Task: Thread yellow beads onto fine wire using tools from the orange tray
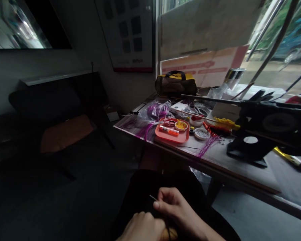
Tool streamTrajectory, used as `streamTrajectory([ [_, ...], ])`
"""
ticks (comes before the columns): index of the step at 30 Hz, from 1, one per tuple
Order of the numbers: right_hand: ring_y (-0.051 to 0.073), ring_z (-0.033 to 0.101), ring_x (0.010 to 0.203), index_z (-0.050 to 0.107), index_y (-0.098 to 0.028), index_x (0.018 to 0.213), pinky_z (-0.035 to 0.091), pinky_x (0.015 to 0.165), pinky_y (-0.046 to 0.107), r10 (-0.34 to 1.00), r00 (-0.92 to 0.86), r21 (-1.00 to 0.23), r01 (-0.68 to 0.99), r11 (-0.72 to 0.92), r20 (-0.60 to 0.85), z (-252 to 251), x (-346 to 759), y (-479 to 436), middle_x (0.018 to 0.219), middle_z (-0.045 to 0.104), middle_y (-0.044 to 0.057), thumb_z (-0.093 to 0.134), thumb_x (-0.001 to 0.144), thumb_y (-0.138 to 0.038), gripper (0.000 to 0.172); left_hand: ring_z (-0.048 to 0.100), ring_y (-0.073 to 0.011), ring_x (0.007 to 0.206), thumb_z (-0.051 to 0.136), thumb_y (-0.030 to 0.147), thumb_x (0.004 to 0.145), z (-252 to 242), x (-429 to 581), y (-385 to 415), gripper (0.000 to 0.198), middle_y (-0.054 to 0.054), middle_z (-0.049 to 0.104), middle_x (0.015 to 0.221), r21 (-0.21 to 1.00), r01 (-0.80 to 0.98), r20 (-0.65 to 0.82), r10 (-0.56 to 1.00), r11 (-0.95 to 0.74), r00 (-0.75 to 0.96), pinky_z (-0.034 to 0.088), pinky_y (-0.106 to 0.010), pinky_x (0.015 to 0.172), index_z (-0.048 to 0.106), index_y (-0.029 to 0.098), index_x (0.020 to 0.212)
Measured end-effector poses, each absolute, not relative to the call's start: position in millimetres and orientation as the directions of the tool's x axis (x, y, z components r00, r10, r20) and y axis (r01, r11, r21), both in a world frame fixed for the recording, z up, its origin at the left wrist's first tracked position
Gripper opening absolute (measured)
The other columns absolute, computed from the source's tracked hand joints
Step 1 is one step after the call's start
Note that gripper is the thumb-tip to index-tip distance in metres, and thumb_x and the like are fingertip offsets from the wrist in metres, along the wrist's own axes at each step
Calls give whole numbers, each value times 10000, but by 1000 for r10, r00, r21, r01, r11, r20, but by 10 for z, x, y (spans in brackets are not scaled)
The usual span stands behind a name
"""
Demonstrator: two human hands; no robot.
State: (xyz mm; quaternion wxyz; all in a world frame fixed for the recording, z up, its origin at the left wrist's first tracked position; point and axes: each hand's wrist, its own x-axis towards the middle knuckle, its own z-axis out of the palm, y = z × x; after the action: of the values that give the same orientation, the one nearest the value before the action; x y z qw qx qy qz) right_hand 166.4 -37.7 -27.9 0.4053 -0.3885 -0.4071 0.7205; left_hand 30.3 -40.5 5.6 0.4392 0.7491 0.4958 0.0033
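Low in the head view, both my hands are close together over my dark-clothed lap. My right hand (pixel 174 206) is closed in a pinch, with a thin metal needle-like rod (pixel 153 197) sticking out to the left past its thumb and finger. Just left of it, my left hand (pixel 142 227) is curled shut with its back towards me; what its fingers hold is hidden. A rounded tan thing (pixel 171 235) with a dark strand across it shows between the hands at the bottom edge. I cannot tell whether either hand grips it.
Ahead on the table (pixel 243 174) lie a red tray (pixel 163 135) with scissors and an orange-white marker, small bowls (pixel 202 134), purple strands (pixel 207 147) and a black device (pixel 273 124). A yellow-black bag (pixel 176 83) stands behind. A chair (pixel 65 134) is at left.
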Motion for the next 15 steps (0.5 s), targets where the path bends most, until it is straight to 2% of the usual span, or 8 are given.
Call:
streamTrajectory([
  [2, 37, 249, 399, 393, -188, 545, 194, 389, 175, 895, -355, -863, -323, -388, -270, -423, 1609, -399, 432, 333, -103, 698, 592, -548, 474, 669, -377, 658, 538, 449, 737, 156, 357, -424, 338, -171, 720, 696, 423, 859, -539, 681, -290, 495, 480, -431, 592, 722, 169, 783],
  [4, 31, 237, 390, 394, -185, 530, 186, 383, 171, 896, -335, -857, -325, -400, -291, -498, 1580, -414, 414, 335, -106, 703, 581, -557, 486, 673, -395, 728, 493, 480, 776, 222, 400, -439, 419, -203, 724, 799, 305, 878, -579, 660, -369, 479, 494, -468, 629, 704, 149, 921],
  [11, 27, 254, 344, 385, -191, 497, 163, 360, 174, 897, -290, -835, -350, -425, -335, -504, 1533, -361, 359, 360, -103, 703, 532, -598, 518, 666, -407, 792, 472, 403, 818, 283, 455, -445, 419, -234, 712, 854, 276, 879, -626, 621, -388, 471, 501, -506, 664, 657, 94, 1032],
  [15, 27, 250, 329, 375, -194, 491, 156, 348, 172, 898, -275, -822, -374, -428, -343, -515, 1500, -327, 339, 346, -111, 702, 535, -593, 517, 663, -404, 807, 456, 382, 820, 298, 451, -436, 402, -221, 712, 871, 283, 885, -636, 618, -370, 462, 497, -525, 669, 656, 102, 1028],
])
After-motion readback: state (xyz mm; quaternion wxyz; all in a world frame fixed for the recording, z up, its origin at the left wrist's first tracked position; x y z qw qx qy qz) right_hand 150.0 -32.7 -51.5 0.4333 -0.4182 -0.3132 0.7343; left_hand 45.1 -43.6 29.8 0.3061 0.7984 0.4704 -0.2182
